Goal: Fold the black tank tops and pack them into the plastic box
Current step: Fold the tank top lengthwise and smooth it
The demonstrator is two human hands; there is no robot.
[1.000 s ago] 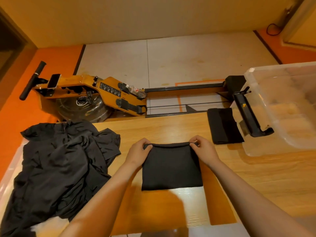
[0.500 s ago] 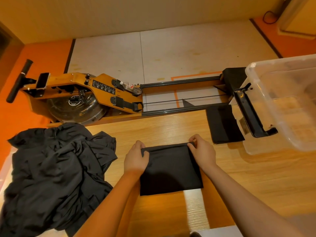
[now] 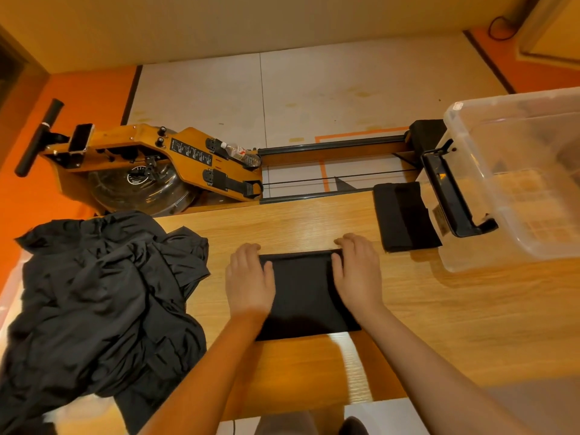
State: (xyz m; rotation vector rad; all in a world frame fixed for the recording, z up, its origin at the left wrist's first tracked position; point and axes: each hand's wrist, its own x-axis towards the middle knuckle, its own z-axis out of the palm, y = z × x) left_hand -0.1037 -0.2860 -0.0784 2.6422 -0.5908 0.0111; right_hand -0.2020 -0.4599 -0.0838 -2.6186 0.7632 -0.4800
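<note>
The main risk from here is that the fold comes undone. The fabric looks thin and slippery, so if both hands lift away at once, or if the bundle is picked up by one edge only, the layers will probably slide apart and sag open on the way to the plastic box. A low carry to the right could also drag across the other folded tank top, which lies just beside the box's left wall, and rumple it. The loose pile of black tank tops sits near the left forearm, and a backward sweep of that arm might pull part of it along. The left hand and right hand both lie flat with fingers straight. They grip nothing, and each presses down on one side of the folded tank top. That piece rests on the tabletop straight in front of the person, between the pile and the box and well apart from the box. It looks like a neat, dark rectangle with a smooth, matte surface. The far edge is a firm crease, the near edge is straight, and no straps or hems stick out. How many layers it has cannot be told.
</note>
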